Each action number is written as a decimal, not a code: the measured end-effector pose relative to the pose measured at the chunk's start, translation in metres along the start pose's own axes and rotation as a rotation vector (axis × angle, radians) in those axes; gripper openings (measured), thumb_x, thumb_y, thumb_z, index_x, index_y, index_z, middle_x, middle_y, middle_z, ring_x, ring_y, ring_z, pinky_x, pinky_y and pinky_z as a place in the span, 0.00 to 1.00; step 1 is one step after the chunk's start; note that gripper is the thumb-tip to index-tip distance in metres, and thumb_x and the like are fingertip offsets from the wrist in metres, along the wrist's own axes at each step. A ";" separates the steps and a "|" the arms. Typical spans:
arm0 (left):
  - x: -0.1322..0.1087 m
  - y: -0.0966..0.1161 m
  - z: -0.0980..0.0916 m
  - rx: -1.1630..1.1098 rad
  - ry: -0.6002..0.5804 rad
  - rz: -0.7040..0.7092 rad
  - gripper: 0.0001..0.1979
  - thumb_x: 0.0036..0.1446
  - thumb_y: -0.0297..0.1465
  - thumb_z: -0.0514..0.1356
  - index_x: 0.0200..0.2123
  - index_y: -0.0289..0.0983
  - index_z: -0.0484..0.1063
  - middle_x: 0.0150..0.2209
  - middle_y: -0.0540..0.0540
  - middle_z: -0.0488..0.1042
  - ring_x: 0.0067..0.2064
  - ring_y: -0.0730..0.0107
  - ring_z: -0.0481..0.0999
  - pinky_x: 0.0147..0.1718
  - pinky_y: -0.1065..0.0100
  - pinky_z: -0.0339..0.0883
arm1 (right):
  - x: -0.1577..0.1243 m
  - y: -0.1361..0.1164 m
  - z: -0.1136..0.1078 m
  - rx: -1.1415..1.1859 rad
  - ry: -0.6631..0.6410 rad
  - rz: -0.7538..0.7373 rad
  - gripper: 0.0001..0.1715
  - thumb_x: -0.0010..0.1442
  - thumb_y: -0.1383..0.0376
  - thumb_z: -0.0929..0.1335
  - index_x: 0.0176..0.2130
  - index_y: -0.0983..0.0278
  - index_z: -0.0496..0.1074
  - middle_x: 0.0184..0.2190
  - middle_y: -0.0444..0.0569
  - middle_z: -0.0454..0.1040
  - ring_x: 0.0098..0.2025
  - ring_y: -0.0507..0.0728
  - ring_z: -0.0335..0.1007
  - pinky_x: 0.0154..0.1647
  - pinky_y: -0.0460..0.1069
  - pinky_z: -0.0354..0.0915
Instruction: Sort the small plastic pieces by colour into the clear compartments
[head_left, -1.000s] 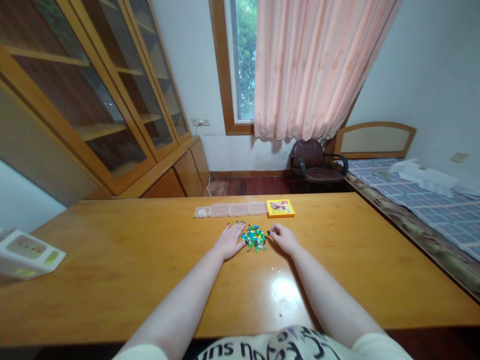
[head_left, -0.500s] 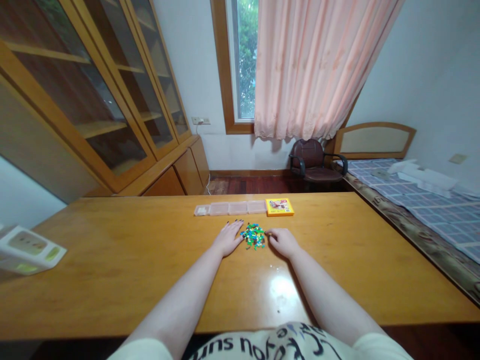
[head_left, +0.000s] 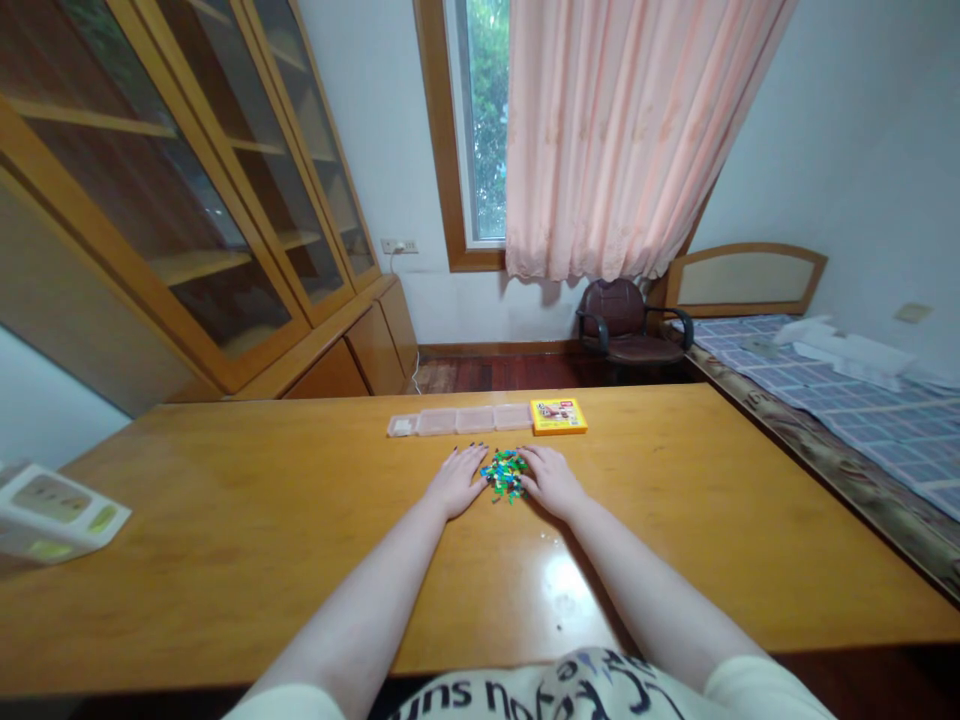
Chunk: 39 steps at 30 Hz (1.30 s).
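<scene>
A small heap of tiny building bricks (head_left: 505,474), green, blue, white and dark, lies on the wooden table (head_left: 315,500) between my hands. My left hand (head_left: 456,482) rests flat at the heap's left edge, fingers stretched out and thumb touching the bricks. On the right side, my right hand (head_left: 553,480) lies against the heap with its fingers extended over the edge. I see nothing held in either hand. Just beyond the bricks is a row of clear plastic compartments (head_left: 456,421), and a yellow box (head_left: 558,416) with a printed picture adjoins its right end.
A white box-like object (head_left: 60,515) stands at the table's left side. Past the far edge are a brown armchair (head_left: 626,320) and a bed (head_left: 817,380) on the right. A glass-door cabinet (head_left: 225,200) rises on the left.
My right hand has moved left onto the heap's edge, and its curled fingers have stretched out. My left hand stays at the heap's left side. The view has shifted slightly.
</scene>
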<state>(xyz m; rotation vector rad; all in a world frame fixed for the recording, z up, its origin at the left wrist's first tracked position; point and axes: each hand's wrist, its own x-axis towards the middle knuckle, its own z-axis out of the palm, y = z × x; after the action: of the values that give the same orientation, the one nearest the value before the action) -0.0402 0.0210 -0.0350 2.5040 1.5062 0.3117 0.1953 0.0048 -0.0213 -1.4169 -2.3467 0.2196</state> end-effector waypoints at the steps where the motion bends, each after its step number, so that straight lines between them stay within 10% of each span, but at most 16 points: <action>1: 0.000 0.000 0.000 0.003 0.000 0.003 0.30 0.61 0.47 0.45 0.62 0.39 0.54 0.63 0.44 0.56 0.64 0.61 0.53 0.63 0.54 0.43 | 0.003 -0.005 0.002 0.035 -0.017 -0.058 0.29 0.60 0.56 0.63 0.58 0.62 0.61 0.59 0.55 0.61 0.60 0.60 0.56 0.59 0.55 0.51; 18: -0.009 0.019 -0.012 -0.007 0.120 0.076 0.19 0.57 0.37 0.53 0.51 0.41 0.67 0.53 0.45 0.70 0.55 0.61 0.66 0.58 0.55 0.52 | 0.014 -0.012 0.020 0.035 0.064 0.088 0.27 0.61 0.55 0.62 0.56 0.63 0.64 0.57 0.54 0.65 0.63 0.64 0.49 0.63 0.64 0.35; 31: -0.003 0.056 0.016 -0.007 0.029 -0.012 0.32 0.59 0.44 0.48 0.63 0.35 0.50 0.63 0.38 0.55 0.64 0.56 0.53 0.63 0.50 0.42 | 0.013 -0.010 0.019 0.155 -0.013 0.012 0.25 0.62 0.62 0.59 0.57 0.64 0.62 0.55 0.54 0.67 0.59 0.59 0.59 0.63 0.59 0.41; 39: 0.002 0.052 0.019 0.050 0.056 -0.127 0.33 0.56 0.45 0.52 0.62 0.38 0.54 0.66 0.38 0.47 0.67 0.51 0.42 0.62 0.42 0.32 | 0.012 -0.002 0.015 0.256 0.237 0.288 0.21 0.59 0.66 0.60 0.51 0.66 0.68 0.49 0.56 0.72 0.53 0.59 0.65 0.62 0.58 0.48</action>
<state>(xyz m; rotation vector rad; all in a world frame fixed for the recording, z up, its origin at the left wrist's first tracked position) 0.0097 -0.0026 -0.0384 2.4419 1.7057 0.3305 0.1827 0.0157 -0.0315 -1.5522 -1.8494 0.3931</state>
